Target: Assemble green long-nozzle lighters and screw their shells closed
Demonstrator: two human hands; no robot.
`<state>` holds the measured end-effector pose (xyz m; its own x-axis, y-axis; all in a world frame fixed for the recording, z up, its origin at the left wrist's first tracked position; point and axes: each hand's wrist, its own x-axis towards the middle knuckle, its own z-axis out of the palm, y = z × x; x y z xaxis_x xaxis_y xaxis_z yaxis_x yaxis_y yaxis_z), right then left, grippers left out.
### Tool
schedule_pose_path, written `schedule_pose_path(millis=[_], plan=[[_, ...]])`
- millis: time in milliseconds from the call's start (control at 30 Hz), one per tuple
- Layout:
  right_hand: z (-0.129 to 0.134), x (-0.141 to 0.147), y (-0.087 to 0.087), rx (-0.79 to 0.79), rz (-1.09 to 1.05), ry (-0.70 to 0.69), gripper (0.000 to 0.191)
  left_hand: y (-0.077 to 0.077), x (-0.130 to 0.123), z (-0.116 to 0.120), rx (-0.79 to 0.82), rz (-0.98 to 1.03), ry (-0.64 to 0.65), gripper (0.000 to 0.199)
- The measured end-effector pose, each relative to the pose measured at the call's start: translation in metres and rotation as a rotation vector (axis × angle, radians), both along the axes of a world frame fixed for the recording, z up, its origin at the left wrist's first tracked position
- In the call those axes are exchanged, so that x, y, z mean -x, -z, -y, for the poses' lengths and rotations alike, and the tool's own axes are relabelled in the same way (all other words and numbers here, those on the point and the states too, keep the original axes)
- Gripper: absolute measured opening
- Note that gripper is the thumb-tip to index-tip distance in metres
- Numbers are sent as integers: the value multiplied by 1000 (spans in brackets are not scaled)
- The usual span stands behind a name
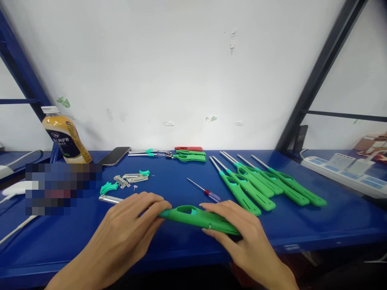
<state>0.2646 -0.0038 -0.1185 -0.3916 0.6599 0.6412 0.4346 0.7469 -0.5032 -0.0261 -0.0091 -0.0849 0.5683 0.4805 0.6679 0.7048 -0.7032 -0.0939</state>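
A green long-neck gas lighter point(193, 217) lies lengthwise across both hands, just above the front of the blue table point(172, 193). My left hand point(127, 225) is closed around its neck, with the metal tube sticking out to the left. The rear of the handle is pinched between the thumb and fingers of my right hand point(242, 229), which hides its end. Just behind the lighter is a small screwdriver point(208, 194) with a red and purple handle. Beyond my left hand are loose turquoise triggers point(109, 187) and small clear and metal inner parts point(131, 178).
Several green lighters point(254, 195) fan out at the right. Green handle shells point(190, 156), a red one point(189, 149) and metal tubes with wires point(148, 154) lie by the wall. A juice bottle point(66, 139) and phone point(116, 156) are back left; a power strip point(344, 171) is far right.
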Motion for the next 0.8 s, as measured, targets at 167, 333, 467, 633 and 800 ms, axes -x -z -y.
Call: schedule_pose_path(millis=[167,333,467,633,800], plan=[[3,0,-3,33,44,-6,25,1,-3,0,50,-62,-17,20],[6,2,-9,186,115,21,12,6,5,-2,152,-160,-25,28],[5,2,-9,213,109,69,17,3,14,0,366,-225,-70,25],[4,3,-10,224,186,75,18,7,21,-7,503,-172,-127,31],[3,4,-8,210,232,80,27,17,34,-14,458,-110,-122,31]])
